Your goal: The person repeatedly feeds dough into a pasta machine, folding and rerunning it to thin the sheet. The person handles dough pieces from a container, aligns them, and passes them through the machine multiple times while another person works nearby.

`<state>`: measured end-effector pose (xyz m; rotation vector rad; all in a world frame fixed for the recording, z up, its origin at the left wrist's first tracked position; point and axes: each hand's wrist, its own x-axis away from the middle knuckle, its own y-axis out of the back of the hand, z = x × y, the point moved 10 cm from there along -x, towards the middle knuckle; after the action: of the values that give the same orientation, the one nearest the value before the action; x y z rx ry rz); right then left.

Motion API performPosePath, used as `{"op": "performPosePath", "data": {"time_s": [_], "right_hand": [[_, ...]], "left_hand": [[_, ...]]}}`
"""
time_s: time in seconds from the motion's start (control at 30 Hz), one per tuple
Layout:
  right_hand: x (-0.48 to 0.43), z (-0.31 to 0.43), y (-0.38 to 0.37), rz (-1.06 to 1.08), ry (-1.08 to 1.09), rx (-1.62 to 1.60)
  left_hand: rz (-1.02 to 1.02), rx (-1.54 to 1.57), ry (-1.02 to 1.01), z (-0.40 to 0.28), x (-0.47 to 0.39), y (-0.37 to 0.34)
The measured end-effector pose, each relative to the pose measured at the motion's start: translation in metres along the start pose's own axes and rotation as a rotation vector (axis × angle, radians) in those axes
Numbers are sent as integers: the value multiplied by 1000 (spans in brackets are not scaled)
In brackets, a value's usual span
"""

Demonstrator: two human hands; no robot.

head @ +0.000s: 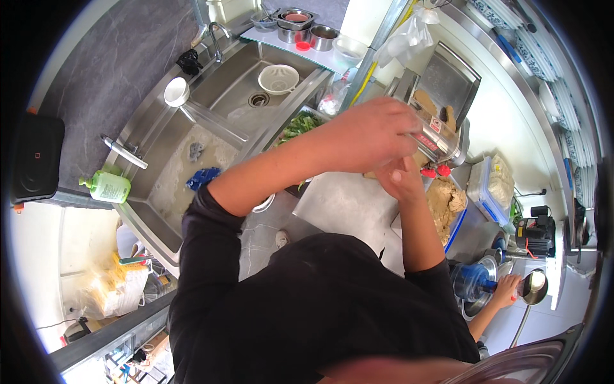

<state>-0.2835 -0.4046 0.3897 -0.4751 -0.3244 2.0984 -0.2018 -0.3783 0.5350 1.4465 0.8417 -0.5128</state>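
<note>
My left hand (383,134) reaches across the front of a metal dough-pressing machine (434,137) with a clear cover and red knobs. Its fingers curl at the machine's near edge, and what lies under them is hidden. Just below it, my right hand (400,177) is raised close to the red knobs, its thumb showing; the two hands overlap in view. Brown dough (424,103) lies on the far side of the machine, and a little shows beneath my hands. A big lump of dough (443,201) rests in a plastic tub beside my right forearm. A steel worktop (345,201) lies below the hands.
On the left is a double steel sink (211,110) with a white colander (278,79) and a blue cloth (202,177). Leafy greens (302,126) are beside it. Lower right, another person's hand (507,290) is near a metal ladle (534,286). A second tub (491,192) stands by the wall.
</note>
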Motion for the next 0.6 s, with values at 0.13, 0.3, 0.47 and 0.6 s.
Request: {"op": "performPosePath", "data": {"time_s": [0.13,0.3,0.47,0.6], "right_hand": [[20,-6,15,-34,-43,-9],[24,15,12,-32,26,46],[19,51,1,-73,187,331],[23,62,-8,-91,229,504]], "left_hand": [[196,-12,-82,-12,13,-20],[355,-22,-177,-28,27,-41],[516,-29,-200,-32,45,-59],[590,-87,-182,-30,51,-63]]}}
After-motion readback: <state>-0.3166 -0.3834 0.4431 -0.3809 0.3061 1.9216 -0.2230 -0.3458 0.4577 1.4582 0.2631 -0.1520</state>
